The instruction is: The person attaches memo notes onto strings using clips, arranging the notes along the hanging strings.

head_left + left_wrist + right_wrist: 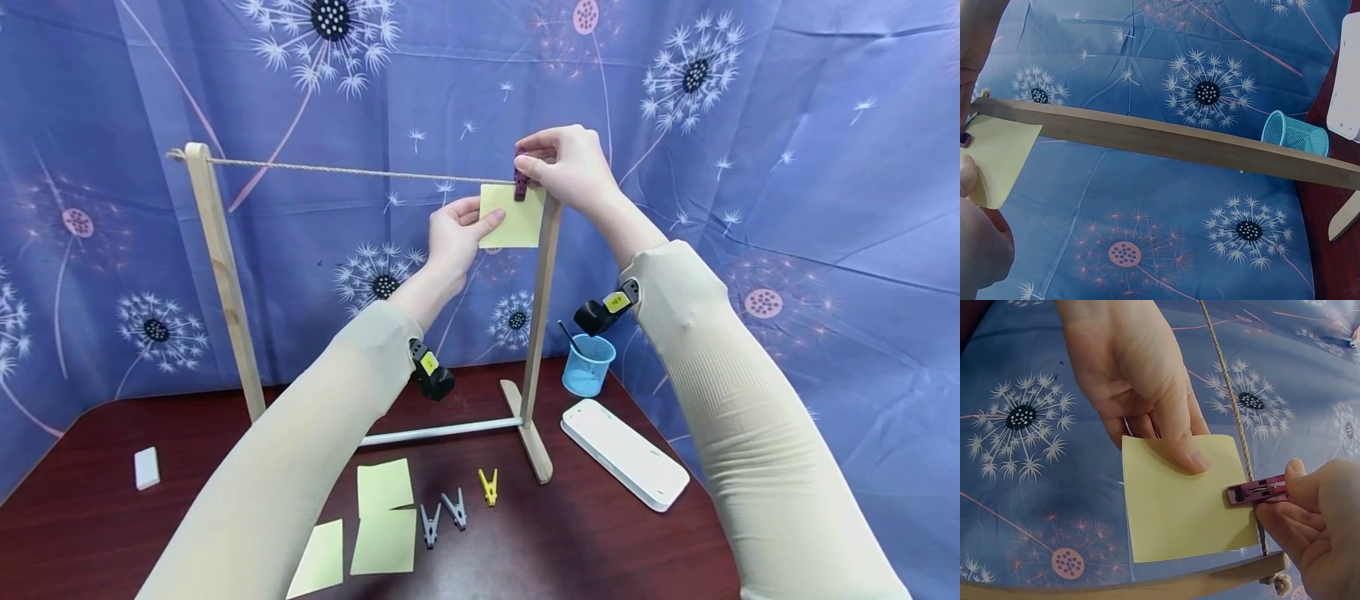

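Note:
Near the right end of a rope (360,172) strung between two wooden posts, a yellow sticky note (510,225) hangs against the line. My left hand (456,242) pinches the note's left edge, thumb in front and fingers behind. A purple clothespin (520,177) sits over the note's top edge at the rope. Its upper end is pinched by my right hand (566,167); the right wrist view shows the clothespin (1254,491) lying across both rope and note. In the left wrist view the note (1000,156) is partly cut off.
Several more yellow notes (384,542) lie on the dark table, beside two grey clothespins (430,527) and a yellow clothespin (489,487). A blue mesh cup (587,367) and a white case (626,454) stand right of the right post (542,317). A white block (147,468) lies left.

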`<state>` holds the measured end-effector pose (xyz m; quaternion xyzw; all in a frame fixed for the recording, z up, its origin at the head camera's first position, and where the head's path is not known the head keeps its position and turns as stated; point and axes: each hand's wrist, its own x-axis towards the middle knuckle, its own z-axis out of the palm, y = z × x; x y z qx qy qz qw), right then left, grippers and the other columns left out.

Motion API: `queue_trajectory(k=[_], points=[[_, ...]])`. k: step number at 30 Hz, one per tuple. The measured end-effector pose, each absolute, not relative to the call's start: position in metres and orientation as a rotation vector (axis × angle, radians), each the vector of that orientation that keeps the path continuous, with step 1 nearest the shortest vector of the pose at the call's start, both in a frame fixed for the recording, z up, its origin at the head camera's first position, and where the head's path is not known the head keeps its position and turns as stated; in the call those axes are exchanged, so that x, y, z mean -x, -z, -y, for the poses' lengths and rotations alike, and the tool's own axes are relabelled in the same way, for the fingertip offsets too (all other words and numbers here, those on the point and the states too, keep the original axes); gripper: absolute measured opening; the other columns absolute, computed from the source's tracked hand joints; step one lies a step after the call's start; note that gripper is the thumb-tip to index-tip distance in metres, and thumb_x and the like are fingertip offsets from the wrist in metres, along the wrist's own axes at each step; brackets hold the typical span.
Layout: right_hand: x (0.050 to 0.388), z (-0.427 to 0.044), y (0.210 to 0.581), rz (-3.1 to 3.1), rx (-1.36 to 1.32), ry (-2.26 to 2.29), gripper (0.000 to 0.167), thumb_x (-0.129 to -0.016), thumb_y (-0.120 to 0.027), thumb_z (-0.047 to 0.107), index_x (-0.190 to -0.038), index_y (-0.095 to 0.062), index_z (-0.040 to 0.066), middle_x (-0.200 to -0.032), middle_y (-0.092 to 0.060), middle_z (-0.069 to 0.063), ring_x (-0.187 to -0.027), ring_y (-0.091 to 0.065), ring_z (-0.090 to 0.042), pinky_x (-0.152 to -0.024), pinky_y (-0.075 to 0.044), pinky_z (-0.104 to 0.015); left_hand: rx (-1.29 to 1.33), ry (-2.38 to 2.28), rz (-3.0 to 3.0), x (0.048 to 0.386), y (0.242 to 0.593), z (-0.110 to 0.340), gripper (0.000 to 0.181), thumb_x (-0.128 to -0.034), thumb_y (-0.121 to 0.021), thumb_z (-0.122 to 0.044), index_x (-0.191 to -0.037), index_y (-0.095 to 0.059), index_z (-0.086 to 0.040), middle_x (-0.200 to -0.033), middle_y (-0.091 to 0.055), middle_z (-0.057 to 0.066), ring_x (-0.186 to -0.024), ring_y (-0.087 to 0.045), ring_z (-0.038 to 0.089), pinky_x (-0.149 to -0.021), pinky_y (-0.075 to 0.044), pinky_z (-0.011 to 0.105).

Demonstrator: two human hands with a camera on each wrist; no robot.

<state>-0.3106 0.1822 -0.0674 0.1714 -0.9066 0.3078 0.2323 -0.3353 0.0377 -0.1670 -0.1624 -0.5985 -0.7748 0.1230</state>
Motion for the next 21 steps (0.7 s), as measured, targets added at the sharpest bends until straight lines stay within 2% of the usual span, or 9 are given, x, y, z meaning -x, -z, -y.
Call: queue_trajectory(k=[2,7,18,21], points=[[0.311,-0.182,0.068,2.487,-0.472,-0.857,0.035,-0.097,-0.061,0.021,-0.128,-0.065,0.006,-0.120,-0.070,-0.012,-0.106,-0.069,-0.017,-0.086,-0.055,-0.026,0.463,2.256,1.750,0.335,0.167,-0.037,0.033,-0.0885,-0.071,-0.007,-0.120,-0.065,0.004,-0.115,-0.068,0.023,-0.084,-0.070,0.018,-0.067,-0.059,0.029],[0.313,-0.182,0.069,2.472,-0.472,-0.895,0.037,-0.096,-0.062,0.023,-0.128,-0.064,0.006,-0.120,-0.069,-0.012,-0.110,-0.068,-0.016,-0.087,-0.055,-0.025,0.445,2.228,1.785,0.335,0.170,-0.034,0.035,-0.0874,-0.073,-0.008,-0.120,-0.066,0.003,-0.116,-0.069,0.021,-0.090,-0.070,0.017,-0.080,-0.056,0.026],[0.313,-0.183,0.072,2.388,-0.489,-0.920,0.039,-0.095,-0.064,0.024,-0.128,-0.064,0.005,-0.123,-0.067,-0.013,-0.115,-0.065,-0.018,-0.096,-0.051,-0.026,0.463,2.187,1.831,0.336,0.183,-0.025,0.035,-0.0875,-0.072,-0.007,-0.120,-0.066,0.002,-0.116,-0.068,0.022,-0.099,-0.070,0.019,-0.094,-0.050,0.026],[0.313,-0.183,0.073,2.363,-0.484,-0.964,0.039,-0.094,-0.065,0.024,-0.128,-0.064,0.005,-0.124,-0.067,-0.013,-0.115,-0.065,-0.018,-0.095,-0.051,-0.025,0.435,2.180,1.850,0.336,0.186,-0.021,0.033,-0.0877,-0.072,-0.008,-0.120,-0.067,0.001,-0.116,-0.069,0.021,-0.095,-0.070,0.017,-0.096,-0.049,0.027]])
